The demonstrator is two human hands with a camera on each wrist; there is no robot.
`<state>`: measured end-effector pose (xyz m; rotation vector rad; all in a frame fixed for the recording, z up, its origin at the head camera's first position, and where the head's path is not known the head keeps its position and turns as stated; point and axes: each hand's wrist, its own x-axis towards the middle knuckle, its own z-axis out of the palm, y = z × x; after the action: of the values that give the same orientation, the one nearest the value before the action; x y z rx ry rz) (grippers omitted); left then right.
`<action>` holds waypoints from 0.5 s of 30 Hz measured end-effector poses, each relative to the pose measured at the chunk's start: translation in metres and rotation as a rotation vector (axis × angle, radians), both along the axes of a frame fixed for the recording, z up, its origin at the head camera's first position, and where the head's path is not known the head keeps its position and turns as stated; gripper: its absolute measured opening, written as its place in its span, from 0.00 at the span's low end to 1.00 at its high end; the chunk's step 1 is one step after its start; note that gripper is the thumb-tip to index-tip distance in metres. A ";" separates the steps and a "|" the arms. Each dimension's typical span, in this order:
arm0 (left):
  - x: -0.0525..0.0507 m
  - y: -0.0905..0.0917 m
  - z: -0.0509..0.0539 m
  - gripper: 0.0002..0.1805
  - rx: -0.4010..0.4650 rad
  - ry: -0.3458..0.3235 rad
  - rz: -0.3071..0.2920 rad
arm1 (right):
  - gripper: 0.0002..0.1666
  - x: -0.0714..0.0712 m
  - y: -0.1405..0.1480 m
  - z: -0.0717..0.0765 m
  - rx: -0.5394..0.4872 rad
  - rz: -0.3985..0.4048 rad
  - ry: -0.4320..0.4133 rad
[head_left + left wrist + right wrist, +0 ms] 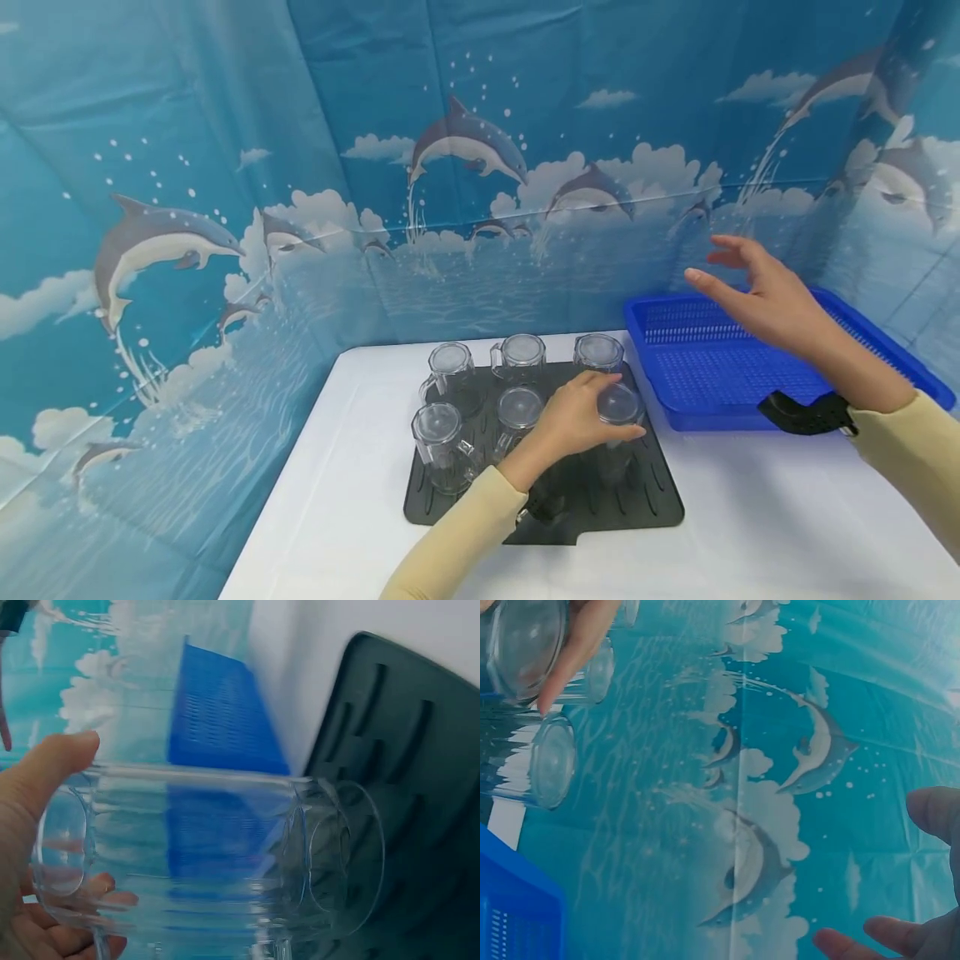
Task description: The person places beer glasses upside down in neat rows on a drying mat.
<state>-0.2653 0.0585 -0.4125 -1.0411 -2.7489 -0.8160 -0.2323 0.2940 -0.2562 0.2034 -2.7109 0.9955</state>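
Note:
My left hand (573,417) grips the base end of a clear glass mug (619,405), thumb on one side and fingers on the other. That mug is upside down at the right front of a dark ridged mat (622,500). In the left wrist view, the thumb (71,750) lies along the glass near its base; I cannot tell whether the rim touches the mat. My right hand (780,296) is raised above a blue basket (720,421), fingers spread and holding nothing. Beside the left hand stands another upturned mug (520,407).
More upturned glass mugs stand on the mat, including one at the left front (437,425) and a back row with a mug (598,350) near the basket. A white table (337,467) lies under everything. A dolphin-print curtain (480,208) hangs behind.

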 end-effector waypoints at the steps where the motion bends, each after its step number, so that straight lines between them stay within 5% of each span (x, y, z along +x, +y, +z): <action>1: 0.000 0.000 -0.005 0.44 0.000 -0.006 0.011 | 0.47 -0.001 0.000 -0.002 0.001 0.002 -0.008; 5: 0.001 -0.003 -0.017 0.45 0.031 -0.043 0.045 | 0.48 -0.003 0.001 -0.010 -0.003 0.012 -0.030; 8: 0.002 -0.005 -0.016 0.48 0.037 -0.053 0.040 | 0.48 -0.004 0.002 -0.013 -0.001 0.010 -0.033; 12: 0.005 -0.008 -0.002 0.53 -0.038 0.017 -0.020 | 0.48 -0.007 0.001 -0.014 0.019 0.025 -0.032; 15: 0.009 -0.019 0.020 0.52 -0.105 0.118 -0.058 | 0.48 -0.011 0.002 -0.016 0.065 0.049 -0.021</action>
<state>-0.2566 0.0400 -0.3921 -1.1529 -2.6988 -0.6014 -0.2429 0.2964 -0.2725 0.2735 -2.7723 0.9287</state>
